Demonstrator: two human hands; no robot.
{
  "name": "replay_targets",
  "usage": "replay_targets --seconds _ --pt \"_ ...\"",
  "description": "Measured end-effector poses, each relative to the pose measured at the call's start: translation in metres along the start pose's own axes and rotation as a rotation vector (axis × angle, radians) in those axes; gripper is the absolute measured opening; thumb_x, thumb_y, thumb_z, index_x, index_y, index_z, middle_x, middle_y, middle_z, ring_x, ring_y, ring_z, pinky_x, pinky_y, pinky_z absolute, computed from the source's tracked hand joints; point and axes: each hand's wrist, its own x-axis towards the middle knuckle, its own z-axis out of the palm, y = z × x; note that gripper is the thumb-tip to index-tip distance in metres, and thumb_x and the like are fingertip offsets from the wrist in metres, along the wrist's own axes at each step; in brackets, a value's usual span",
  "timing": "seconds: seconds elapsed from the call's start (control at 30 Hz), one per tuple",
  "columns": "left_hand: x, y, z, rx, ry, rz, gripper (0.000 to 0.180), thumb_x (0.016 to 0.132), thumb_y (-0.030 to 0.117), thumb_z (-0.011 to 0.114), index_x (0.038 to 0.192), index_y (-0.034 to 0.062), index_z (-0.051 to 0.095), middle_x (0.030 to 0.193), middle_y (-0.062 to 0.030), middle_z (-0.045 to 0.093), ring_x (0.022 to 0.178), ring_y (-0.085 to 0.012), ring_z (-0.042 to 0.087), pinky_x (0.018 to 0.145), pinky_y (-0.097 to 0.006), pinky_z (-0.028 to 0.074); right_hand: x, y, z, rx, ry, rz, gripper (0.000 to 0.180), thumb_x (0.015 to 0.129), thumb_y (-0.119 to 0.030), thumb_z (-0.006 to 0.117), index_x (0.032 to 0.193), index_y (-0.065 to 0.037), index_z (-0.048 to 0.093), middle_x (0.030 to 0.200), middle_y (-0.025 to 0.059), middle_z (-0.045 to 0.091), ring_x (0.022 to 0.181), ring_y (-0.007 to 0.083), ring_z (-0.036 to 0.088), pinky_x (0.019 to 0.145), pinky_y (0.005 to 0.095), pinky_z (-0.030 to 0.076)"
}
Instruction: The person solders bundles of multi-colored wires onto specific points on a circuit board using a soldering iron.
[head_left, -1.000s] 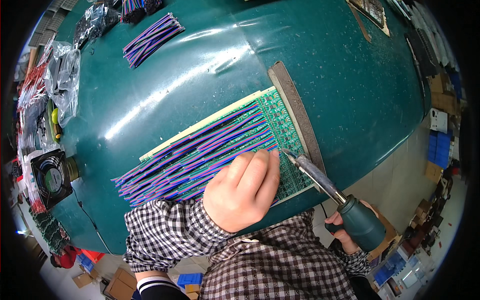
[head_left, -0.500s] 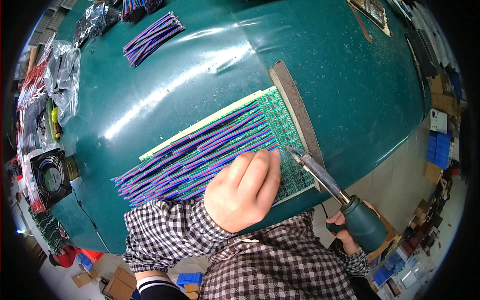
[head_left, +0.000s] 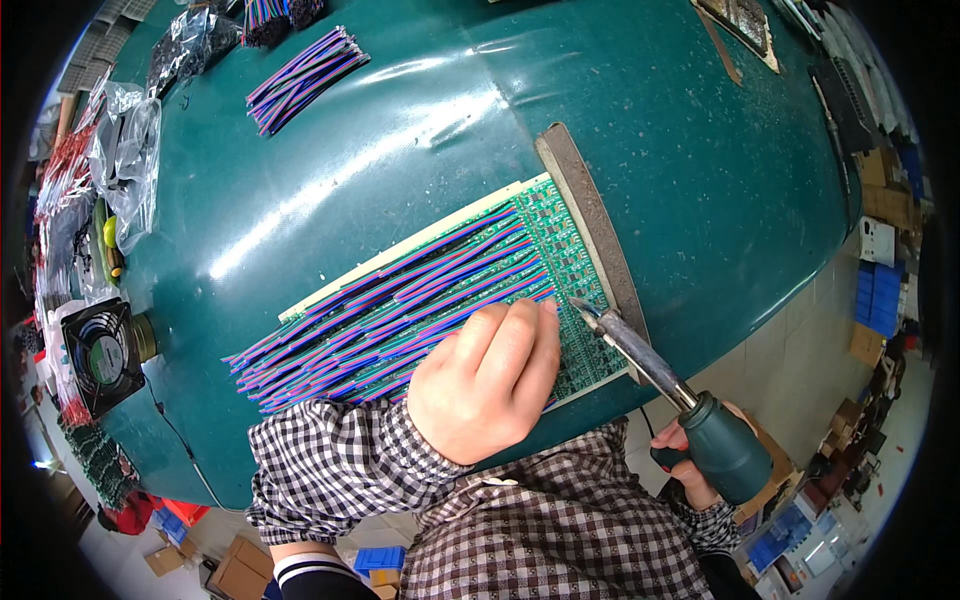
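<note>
Over the bench (head_left: 720, 190), the soldering iron (head_left: 650, 364) has edged slightly back towards the left hand (head_left: 485, 380), so work seems to stay at 1 spot. The right hand (head_left: 690, 472) holds the iron; the left bunches narrow over wire ends, whether gripping any I cannot tell. The green circuit board (head_left: 562, 245) lies flat beside a brown bar (head_left: 597, 222), carrying blue, pink and black wires (head_left: 400, 290).

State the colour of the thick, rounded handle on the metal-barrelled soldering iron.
The thick, rounded handle is dark green, clearest in the head view.
</note>
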Motion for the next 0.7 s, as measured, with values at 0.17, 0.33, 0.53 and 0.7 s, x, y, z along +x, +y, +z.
replay_targets --seconds 0.17,0.33,0.53,0.7 --pt "-0.002 -0.001 0.001 0.006 0.005 0.007 0.036 0.079 0.008 0.070 0.112 -0.0069 0.072 0.106 -0.0121 0.066 0.093 -0.0210 0.067 0.072 -0.028 0.055 0.001 0.003 0.003 0.005 0.014 -0.028 0.049 0.079 -0.048 0.091 0.098 -0.005 0.079 0.089 0.0041 0.079 0.078 0.0203 0.073 0.073 0.0334 0.056" --pt "-0.004 -0.004 0.001 0.010 0.011 0.003 0.036 0.079 0.009 0.070 0.112 -0.0067 0.072 0.106 -0.0120 0.066 0.093 -0.0210 0.067 0.072 -0.028 0.055 0.001 0.008 0.003 0.009 0.010 -0.004 0.050 0.078 -0.049 0.092 0.096 -0.004 0.078 0.089 0.0053 0.079 0.077 0.0215 0.073 0.072 0.0342 0.057" --pt "0.002 0.005 -0.009 -0.065 -0.030 -0.059 0.046 0.072 0.006 0.070 0.117 -0.0035 0.074 0.105 -0.0117 0.065 0.088 -0.0241 0.066 0.076 -0.033 0.058 0.016 0.033 -0.027 0.430 0.147 -0.189 0.062 0.095 -0.041 0.077 0.127 0.008 0.059 0.108 0.0197 0.073 0.091 0.0272 0.073 0.081 0.0401 0.064" --pt "0.001 0.008 0.005 -0.084 0.014 -0.069 0.046 0.070 0.001 0.069 0.116 -0.0031 0.074 0.104 -0.0108 0.066 0.087 -0.0254 0.066 0.073 -0.035 0.057 0.117 0.006 -0.100 0.266 0.706 -0.541 0.048 0.105 -0.025 0.059 0.140 0.008 0.057 0.117 0.0193 0.073 0.102 0.0235 0.076 0.073 0.0352 0.063"
